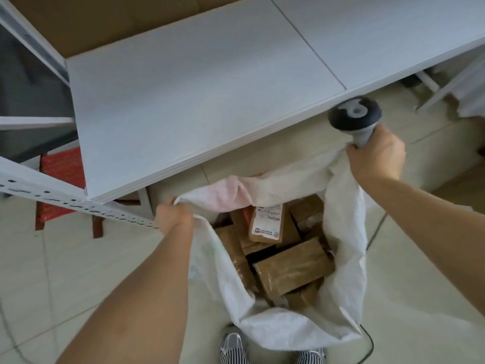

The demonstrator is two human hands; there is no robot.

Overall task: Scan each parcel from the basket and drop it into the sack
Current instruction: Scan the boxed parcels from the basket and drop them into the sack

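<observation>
While the sack [343, 258] is sitting on the floor in front of my feet, I'm holding its mouth wide open from both sides, probably so the load settles or so the next parcel drops in without snagging. Brown taped parcels [291, 269] are piling up inside, and one with a white label [267, 222] is leaning upright near the far rim. My left hand [173, 215] is clenching the near-left edge of the sack, fabric bunched in the fist. My right hand [375, 158] is doing double duty: it's gripping the scanner [354, 114] by the handle, head pointing up and away, and it's pinching the far-right edge of the sack against that handle at the same time. I'm guessing that's so I'm not putting the scanner down between parcels. Its cable [367, 340] is trailing down across the tiles behind the sack. The white table [196, 101] is right above the sack's far edge, and a red stool [63, 166] is tucked underneath it. I'm not seeing the basket anywhere in this view.
</observation>
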